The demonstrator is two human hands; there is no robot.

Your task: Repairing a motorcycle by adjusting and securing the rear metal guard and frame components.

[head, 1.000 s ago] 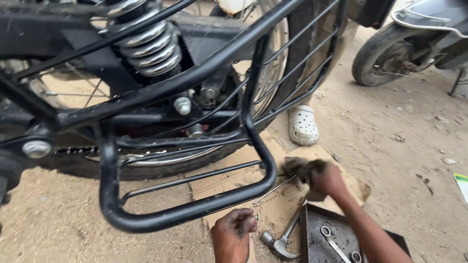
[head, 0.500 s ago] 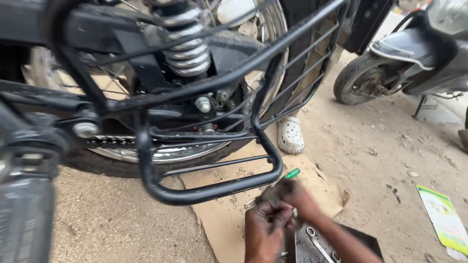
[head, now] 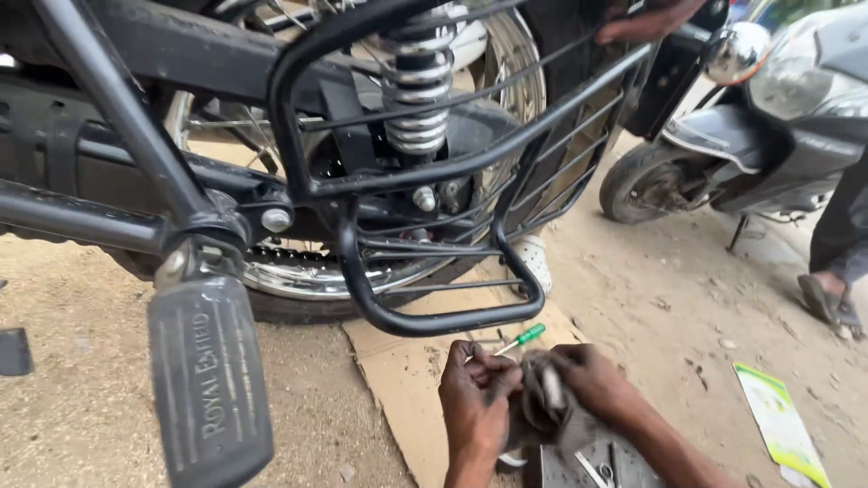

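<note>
Low in the head view, my left hand (head: 477,396) and my right hand (head: 588,380) are closed together on a dirty grey rag (head: 541,408) wrapped round a small metal part. They are over a sheet of cardboard (head: 407,380) on the ground, just below the black side guard (head: 425,318) of a motorcycle. A green-handled screwdriver (head: 523,338) lies on the cardboard just beyond my fingers. A dark tool tray (head: 601,465) with spanners sits under my right wrist.
The motorcycle's rear wheel (head: 307,280), chrome shock spring (head: 418,86) and rubber footrest (head: 208,380) fill the left and centre. A scooter (head: 750,136) is parked at the right. Another person's sandalled foot (head: 827,303) and a white clog (head: 533,258) stand nearby. A green-and-white leaflet (head: 779,420) lies on the dirt.
My hands have come together on the rag; a second ago the right held it alone and the left was near a hammer. The view has shifted left and down along the motorcycle.
</note>
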